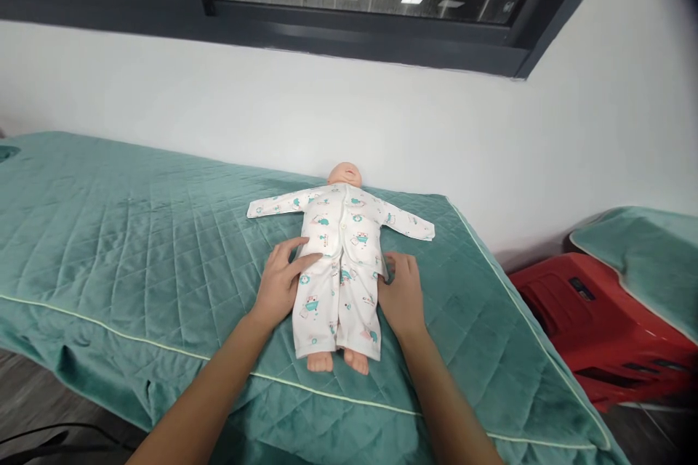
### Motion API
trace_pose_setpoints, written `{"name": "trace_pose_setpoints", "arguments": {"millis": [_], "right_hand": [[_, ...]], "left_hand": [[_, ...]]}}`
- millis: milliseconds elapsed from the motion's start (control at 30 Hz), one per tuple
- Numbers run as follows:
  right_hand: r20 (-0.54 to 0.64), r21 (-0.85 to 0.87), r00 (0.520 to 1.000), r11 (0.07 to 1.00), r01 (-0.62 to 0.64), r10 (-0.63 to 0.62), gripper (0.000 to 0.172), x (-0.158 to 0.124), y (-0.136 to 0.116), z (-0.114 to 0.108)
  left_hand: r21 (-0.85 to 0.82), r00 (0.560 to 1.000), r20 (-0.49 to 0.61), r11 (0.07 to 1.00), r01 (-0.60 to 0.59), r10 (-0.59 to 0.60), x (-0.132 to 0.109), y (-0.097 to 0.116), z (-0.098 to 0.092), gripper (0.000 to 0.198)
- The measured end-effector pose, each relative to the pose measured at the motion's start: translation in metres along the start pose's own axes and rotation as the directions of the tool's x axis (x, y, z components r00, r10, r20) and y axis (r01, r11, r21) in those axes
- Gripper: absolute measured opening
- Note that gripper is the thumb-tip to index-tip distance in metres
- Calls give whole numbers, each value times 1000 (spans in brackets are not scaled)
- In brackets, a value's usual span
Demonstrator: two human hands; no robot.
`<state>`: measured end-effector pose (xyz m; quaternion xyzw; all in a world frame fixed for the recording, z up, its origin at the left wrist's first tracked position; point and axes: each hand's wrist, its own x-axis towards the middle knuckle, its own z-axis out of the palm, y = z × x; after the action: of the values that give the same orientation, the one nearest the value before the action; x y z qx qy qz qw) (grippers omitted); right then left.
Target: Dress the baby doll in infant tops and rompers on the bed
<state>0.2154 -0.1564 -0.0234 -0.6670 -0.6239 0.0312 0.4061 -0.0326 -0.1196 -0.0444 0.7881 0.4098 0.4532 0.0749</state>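
Note:
A baby doll (347, 173) lies on its back on a green quilted bed cover (163, 247), its arms spread out and its bare feet toward me. It wears a white printed pajama top (341, 221) and matching pajama pants (316, 309). My left hand (281, 280) rests at the doll's side, its thumb on the lower edge of the top and its fingers apart. On the other side, the fingers of my right hand (402, 290) are curled in at the side hem of the top. Their tips are partly hidden.
Behind the bed stands a white wall (218, 102) below a dark window frame (327, 40). At the right is a red plastic object (589, 312) with a green cover (643, 254) over part of it. A black cable (65, 427) runs along the floor at lower left.

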Motion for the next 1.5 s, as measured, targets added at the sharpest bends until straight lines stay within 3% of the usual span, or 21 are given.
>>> {"name": "trace_pose_setpoints", "arguments": {"millis": [133, 233, 367, 533, 667, 733, 800, 867, 967, 1067, 1200, 1400, 1500], "right_hand": [[-96, 93, 958, 955, 280, -272, 28, 1, -9, -3], [-101, 169, 930, 915, 366, -353, 21, 6, -17, -3], [-130, 288, 936, 891, 351, -327, 14, 10, -23, -2], [3, 390, 941, 867, 310, -337, 11, 5, -25, -5], [-17, 414, 954, 866, 279, -299, 10, -8, -34, -11], [61, 435, 942, 859, 272, -329, 12, -21, -43, -18], [216, 430, 904, 867, 253, -370, 21, -39, -54, -29], [355, 375, 860, 898, 228, -367, 34, -56, -64, -39], [431, 237, 843, 942, 239, -322, 41, -76, -76, -47], [399, 75, 858, 944, 320, -323, 32, -84, -86, -41], [348, -50, 875, 925, 377, -337, 19, -87, -95, -26], [297, -11, 915, 957, 290, -274, 12, -97, -100, -21], [288, 0, 923, 964, 264, -253, 10, -100, -102, -21]], "left_hand": [[-43, 999, -38, 999, 28, -30, 2, -2, 1, 36], [-80, 995, -53, 993, 81, -86, 3, -3, 3, 36], [-106, 977, -74, 976, 193, -201, 5, -4, 6, 28], [-129, 957, -93, 956, 264, -276, 9, -6, 8, 20], [-149, 934, -132, 938, 312, -332, 9, -5, 5, 22], [-172, 917, -152, 924, 342, -368, 2, 1, -1, 23], [-191, 899, -148, 904, 383, -412, -14, 10, -10, 24], [-209, 879, -78, 870, 447, -470, -35, 24, -21, 23], [-206, 853, 197, 830, 518, -483, -67, 47, -35, 19], [-143, 841, 310, 853, 502, -443, -83, 66, -43, 23], [-83, 836, 262, 852, 517, -482, -85, 79, -40, 22], [-174, 836, 232, 825, 538, -497, -90, 85, -29, 28], [-270, 812, 229, 766, 583, -537, -91, 85, -26, 31]]}}
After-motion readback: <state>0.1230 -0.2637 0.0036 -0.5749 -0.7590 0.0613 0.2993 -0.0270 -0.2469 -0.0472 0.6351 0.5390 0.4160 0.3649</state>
